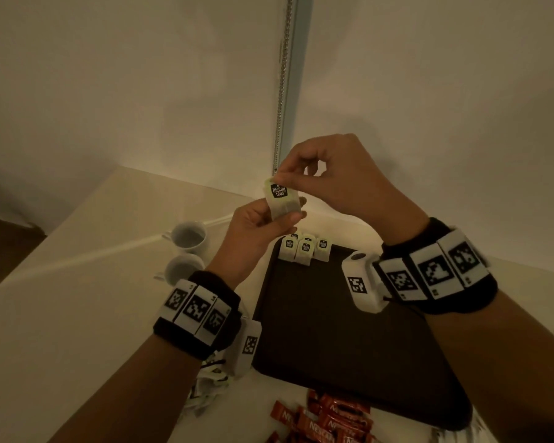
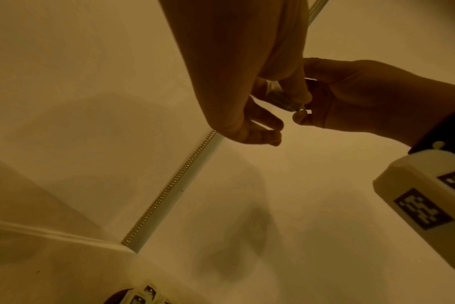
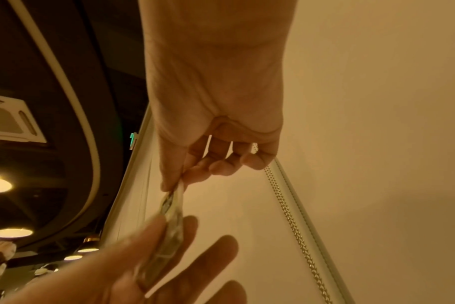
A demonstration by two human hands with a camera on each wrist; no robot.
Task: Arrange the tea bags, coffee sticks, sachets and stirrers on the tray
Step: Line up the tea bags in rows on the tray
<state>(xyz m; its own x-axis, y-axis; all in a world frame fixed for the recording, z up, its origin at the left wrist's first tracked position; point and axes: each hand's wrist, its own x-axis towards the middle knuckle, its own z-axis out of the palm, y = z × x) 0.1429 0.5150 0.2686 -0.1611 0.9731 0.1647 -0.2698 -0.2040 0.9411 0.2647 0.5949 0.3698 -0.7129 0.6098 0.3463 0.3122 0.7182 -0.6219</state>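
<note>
Both hands hold one pale green tea bag point(image 1: 281, 199) with a black label, raised above the far end of the dark tray point(image 1: 333, 330). My left hand point(image 1: 263, 219) grips its lower part between thumb and fingers. My right hand point(image 1: 301, 177) pinches its top corner with thumb and forefinger. In the right wrist view the tea bag point(image 3: 173, 218) shows edge-on between the two hands. Several more tea bags point(image 1: 304, 249) stand in a row at the tray's far edge. Red coffee sticks point(image 1: 320, 420) lie heaped near the tray's front edge.
Two white cups point(image 1: 187, 238) stand on the pale table left of the tray. A loose heap of white sachets point(image 1: 205, 388) lies under my left wrist. The wall with a hanging bead chain point(image 1: 283, 75) rises just behind the table.
</note>
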